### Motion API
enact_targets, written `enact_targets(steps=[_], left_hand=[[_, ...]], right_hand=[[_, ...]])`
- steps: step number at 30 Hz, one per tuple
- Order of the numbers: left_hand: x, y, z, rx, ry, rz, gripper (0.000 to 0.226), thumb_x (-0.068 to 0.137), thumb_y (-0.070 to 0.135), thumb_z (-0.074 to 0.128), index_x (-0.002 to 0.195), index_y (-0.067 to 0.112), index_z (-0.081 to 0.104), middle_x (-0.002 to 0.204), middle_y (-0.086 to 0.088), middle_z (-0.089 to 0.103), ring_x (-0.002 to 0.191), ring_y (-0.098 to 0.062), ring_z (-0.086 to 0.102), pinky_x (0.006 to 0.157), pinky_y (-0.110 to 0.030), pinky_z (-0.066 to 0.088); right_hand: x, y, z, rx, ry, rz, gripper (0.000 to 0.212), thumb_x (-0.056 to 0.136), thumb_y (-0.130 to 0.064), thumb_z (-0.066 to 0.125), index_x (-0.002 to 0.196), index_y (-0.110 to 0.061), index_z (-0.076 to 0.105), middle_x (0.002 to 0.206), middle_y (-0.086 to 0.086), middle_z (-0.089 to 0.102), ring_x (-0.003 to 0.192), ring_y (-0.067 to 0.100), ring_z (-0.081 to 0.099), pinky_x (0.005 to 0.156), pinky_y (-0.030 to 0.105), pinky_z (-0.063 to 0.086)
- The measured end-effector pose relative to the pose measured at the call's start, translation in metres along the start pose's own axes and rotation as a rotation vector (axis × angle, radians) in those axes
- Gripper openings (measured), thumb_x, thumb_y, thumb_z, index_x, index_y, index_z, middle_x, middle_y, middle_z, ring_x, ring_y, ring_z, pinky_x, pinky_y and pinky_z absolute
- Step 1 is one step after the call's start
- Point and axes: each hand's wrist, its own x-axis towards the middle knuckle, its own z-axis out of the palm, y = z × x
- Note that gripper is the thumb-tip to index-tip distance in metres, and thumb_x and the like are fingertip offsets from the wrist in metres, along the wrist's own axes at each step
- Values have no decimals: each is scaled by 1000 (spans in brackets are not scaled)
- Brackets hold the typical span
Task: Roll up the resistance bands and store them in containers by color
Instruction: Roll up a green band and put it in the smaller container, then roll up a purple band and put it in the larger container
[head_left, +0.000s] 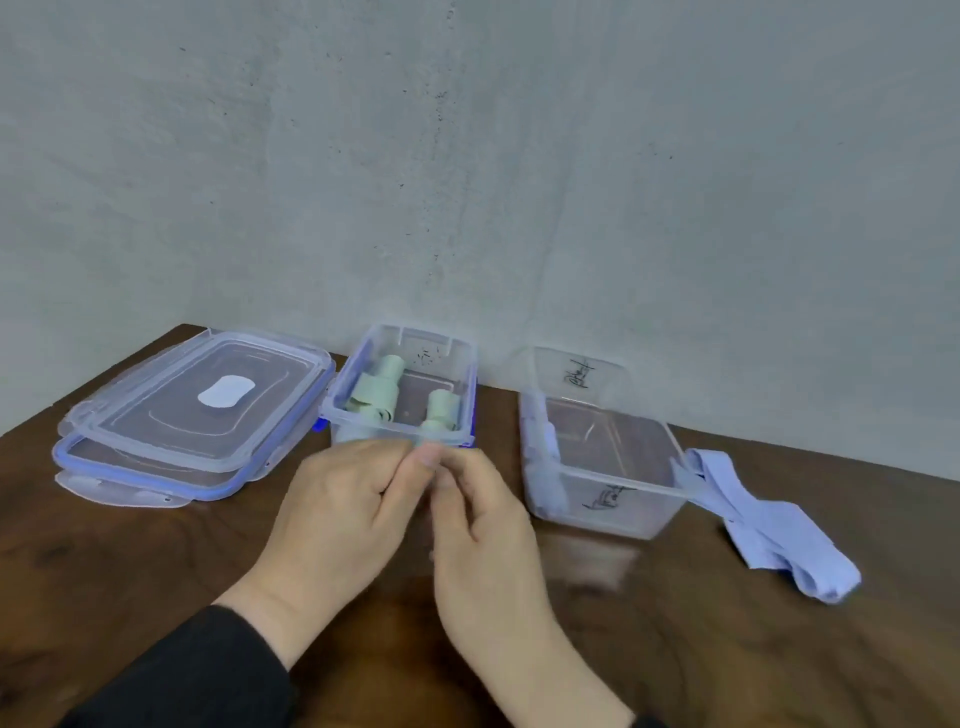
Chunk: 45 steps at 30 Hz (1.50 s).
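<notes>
My left hand and my right hand meet fingertip to fingertip just in front of the middle clear container. Their fingers are curled, and nothing shows between them. That container holds light green rolled bands, one of them near its front wall. To the right stands a second clear container with black writing on it and something pale blue along its left wall. A loose, unrolled pale blue band lies on the table, one end draped over that container's right corner.
Two clear lids with blue seals are stacked at the left of the dark wooden table. A grey wall rises right behind the containers. Black sleeves cover both my forearms.
</notes>
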Motion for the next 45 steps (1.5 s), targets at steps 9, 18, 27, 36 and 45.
enact_targets(steps=[9,18,27,36,45], left_hand=[[-41,71,49,16,-527,-99,43,92,67,29,86,37,59,87,19,57,89,1,55,82,-25,47],[-51,95,63,43,-610,-162,31,93,59,44,114,43,60,110,30,54,106,0,53,95,-23,44],[-49,97,58,32,-601,-191,18,94,48,55,107,40,65,105,30,58,103,10,52,83,-6,36],[-48,114,55,23,-675,-150,49,85,68,42,125,45,57,119,38,50,118,14,45,100,-10,35],[-70,192,66,-697,-739,-384,100,81,21,80,148,54,13,135,32,52,129,10,45,105,-12,38]], right_hand=[[-65,53,-130,-378,115,63,13,96,-25,60,100,-32,70,95,-21,66,95,-1,60,80,12,46],[-69,134,-275,-735,441,494,52,90,-36,64,138,-25,49,139,0,51,126,25,48,102,47,41],[-60,140,-291,-500,657,438,30,95,-23,43,112,-23,68,106,1,65,102,24,57,91,40,46],[-79,61,-280,-82,952,104,32,99,-25,42,69,-15,47,65,-3,39,64,12,36,58,31,31],[-79,-1,-178,-132,265,148,20,95,-30,57,77,-27,66,62,5,60,55,19,53,50,23,41]])
